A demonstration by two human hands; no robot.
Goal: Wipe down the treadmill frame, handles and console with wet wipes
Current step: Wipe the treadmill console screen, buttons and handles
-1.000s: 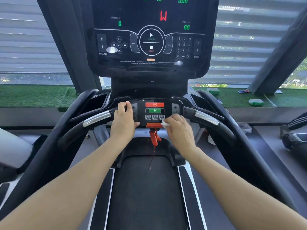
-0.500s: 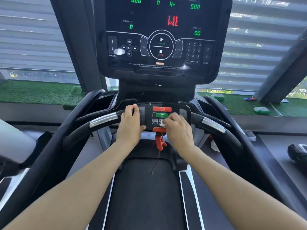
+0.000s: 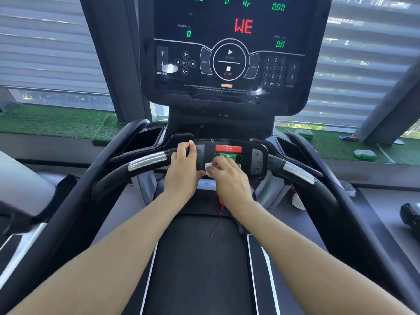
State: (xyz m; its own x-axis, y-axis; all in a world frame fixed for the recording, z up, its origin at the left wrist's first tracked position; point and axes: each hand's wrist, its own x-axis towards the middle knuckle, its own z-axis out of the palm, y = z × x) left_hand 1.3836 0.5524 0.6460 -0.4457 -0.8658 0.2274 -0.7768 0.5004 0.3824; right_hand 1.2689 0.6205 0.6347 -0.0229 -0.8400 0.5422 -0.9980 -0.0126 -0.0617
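Observation:
A black treadmill fills the view, its lit console (image 3: 229, 53) up top showing red letters. Below it sits a small control panel (image 3: 256, 160) with a red and a green button, flanked by curved handles (image 3: 147, 160) with silver bands. My left hand (image 3: 184, 171) grips the left end of that panel where the handle joins it. My right hand (image 3: 229, 178) pinches a small white wet wipe (image 3: 208, 167) and presses it on the panel's lower middle, covering the small buttons there. A red safety clip and cord (image 3: 221, 204) hang partly hidden under my right wrist.
The black running belt (image 3: 197, 264) stretches below my arms. Green artificial turf (image 3: 56, 121) lines the window ledge behind, with small packets (image 3: 364, 154) on its right part. A crumpled white wipe (image 3: 297, 200) lies right of the treadmill. Another machine's edge (image 3: 410, 214) shows at far right.
My right hand slid the wipe leftward across the small panel, from its lower right toward my left hand. My left hand kept its grip. The camera tilted and moved closer.

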